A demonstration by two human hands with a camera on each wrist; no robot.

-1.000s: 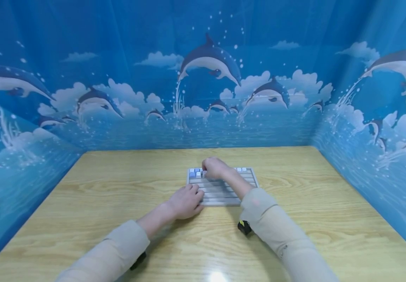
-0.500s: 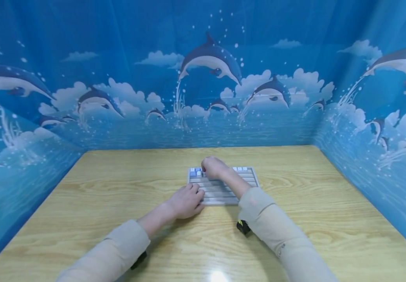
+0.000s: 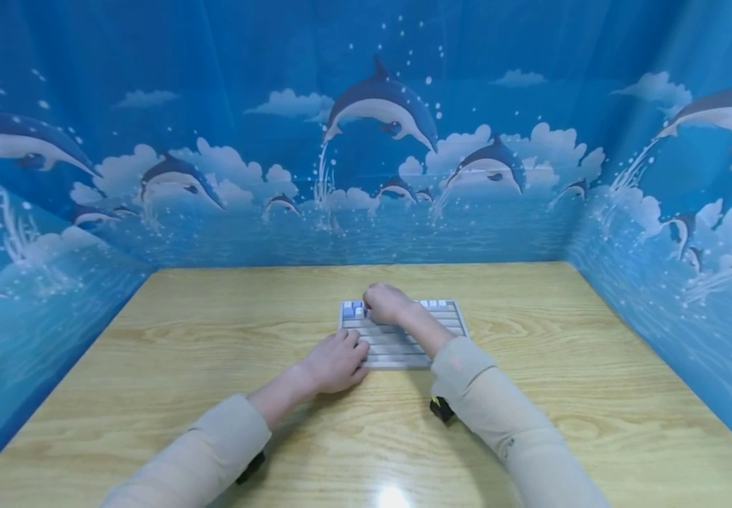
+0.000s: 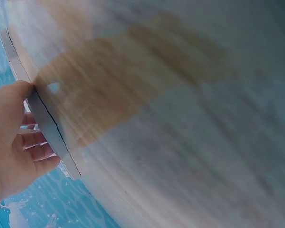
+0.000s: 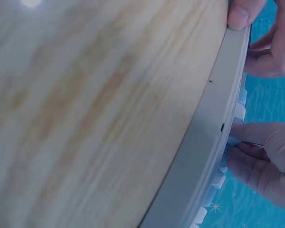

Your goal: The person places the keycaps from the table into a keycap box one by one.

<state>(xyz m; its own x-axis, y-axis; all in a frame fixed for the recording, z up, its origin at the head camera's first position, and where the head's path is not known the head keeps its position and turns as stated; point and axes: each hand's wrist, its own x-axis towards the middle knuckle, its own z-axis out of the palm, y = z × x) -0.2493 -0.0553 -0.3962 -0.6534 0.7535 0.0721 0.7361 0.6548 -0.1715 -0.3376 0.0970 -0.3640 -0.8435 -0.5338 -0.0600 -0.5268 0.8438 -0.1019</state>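
A light grey keyboard [image 3: 397, 358] lies flat on the table, with pale bars across it and white and blue keycaps [image 3: 349, 311] along its far rows. My left hand [image 3: 335, 363] holds its near left corner. In the left wrist view, the thumb presses the front edge while the other fingers curl over the top. My right hand [image 3: 387, 305] is over the far rows, fingers bent down. The right wrist view shows its thumb and fingertips pinching a bluish keycap [image 5: 233, 141] at the keyboard's top; the fingers partly hide it.
The wooden table [image 3: 213, 310] stretches around the keyboard on all sides. A blue curtain [image 3: 245, 233] printed with dolphins stands behind it and along both sides. Dark wrist-worn devices [image 3: 442, 409] show beneath the sleeves.
Both hands stay nearly still on the keyboard. The right hand has shifted only slightly over the far rows, and the head view has tilted a little.
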